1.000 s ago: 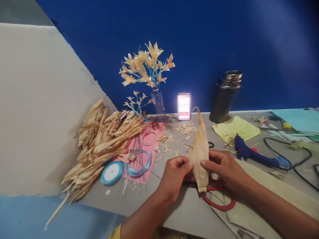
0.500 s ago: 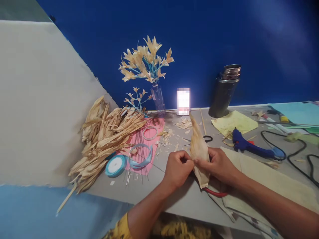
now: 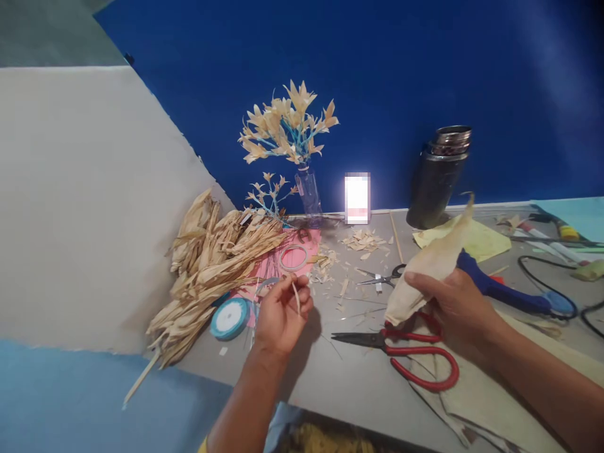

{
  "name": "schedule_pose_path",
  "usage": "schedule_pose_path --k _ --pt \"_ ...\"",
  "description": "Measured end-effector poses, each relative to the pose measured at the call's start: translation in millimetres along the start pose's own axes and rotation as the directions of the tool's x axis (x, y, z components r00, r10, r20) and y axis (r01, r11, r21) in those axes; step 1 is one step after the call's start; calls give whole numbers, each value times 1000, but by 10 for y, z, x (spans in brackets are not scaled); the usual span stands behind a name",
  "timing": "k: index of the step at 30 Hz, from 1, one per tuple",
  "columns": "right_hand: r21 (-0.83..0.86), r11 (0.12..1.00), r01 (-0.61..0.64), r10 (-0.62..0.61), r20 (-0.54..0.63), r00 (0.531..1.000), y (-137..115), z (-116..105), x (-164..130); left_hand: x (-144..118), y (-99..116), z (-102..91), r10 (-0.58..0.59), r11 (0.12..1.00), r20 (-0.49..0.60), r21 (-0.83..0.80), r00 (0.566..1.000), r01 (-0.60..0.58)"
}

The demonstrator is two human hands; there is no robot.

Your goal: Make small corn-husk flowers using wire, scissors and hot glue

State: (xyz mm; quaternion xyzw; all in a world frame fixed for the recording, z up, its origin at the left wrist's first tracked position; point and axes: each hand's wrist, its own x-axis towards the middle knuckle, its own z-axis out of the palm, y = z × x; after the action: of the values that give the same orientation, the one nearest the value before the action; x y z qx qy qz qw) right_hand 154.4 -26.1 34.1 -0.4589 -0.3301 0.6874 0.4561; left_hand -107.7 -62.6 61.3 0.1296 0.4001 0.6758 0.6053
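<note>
Now the left hand (image 3: 282,309) is closed around a thin strip (image 3: 296,297) of husk, pinched between thumb and fingers just above the surface (image 3: 330,377). Well apart from it, the right hand (image 3: 455,306) has its grip shut on a big dry husk (image 3: 436,264), which points up and to the right. Red scissors (image 3: 401,352) lie open on the surface between both hands. Behind the right hand lies a blue glue gun (image 3: 509,296).

pale dried corn husk (image 3: 436,267) held tilted, thin husk strip (image 3: 296,296) pinched upright
</note>
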Motion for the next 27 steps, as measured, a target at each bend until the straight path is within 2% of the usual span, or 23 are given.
schedule_pose_path --k 2,4,6,7,9,11,13,15,17,18,22,27 --pt "-100 991 -91 100 88 991 6 57 25 -122 38 -48 -67 996 35 67 997 65" --pt "-294 947 -127 169 124 978 -2 211 100 -241 -17 -49 -180 971 107 179 978 159" --pt "-508 858 -70 188 183 965 -43 432 227 -323 -126 -6 -260 946 203 252 944 206" --pt "-532 846 16 141 254 957 -74 541 299 -344 -183 26 -287 937 230 269 930 223" --pt "-435 883 176 2 378 926 -133 698 421 -353 -279 90 -308 936 253 250 917 246" --pt "-359 906 225 -72 392 917 -146 738 470 -330 -337 137 -310 942 256 214 916 259" --pt "-323 930 173 -18 429 903 -98 674 432 -298 -365 155 -324 940 264 202 908 276" --pt "-299 947 116 66 535 842 -26 565 344 -270 -387 152 -349 932 281 200 894 301" --pt "-271 950 153 53 625 779 20 469 259 -251 -415 146 -376 923 295 199 878 328" --pt "-256 950 182 21 631 776 26 436 228 -245 -432 147 -388 918 301 212 871 335" --pt "-241 940 240 -105 467 878 -30 398 184 -229 -498 186 -413 887 337 359 846 290" --pt "-234 935 266 -183 323 928 -32 435 180 -217 -565 272 -392 854 363 485 845 188"
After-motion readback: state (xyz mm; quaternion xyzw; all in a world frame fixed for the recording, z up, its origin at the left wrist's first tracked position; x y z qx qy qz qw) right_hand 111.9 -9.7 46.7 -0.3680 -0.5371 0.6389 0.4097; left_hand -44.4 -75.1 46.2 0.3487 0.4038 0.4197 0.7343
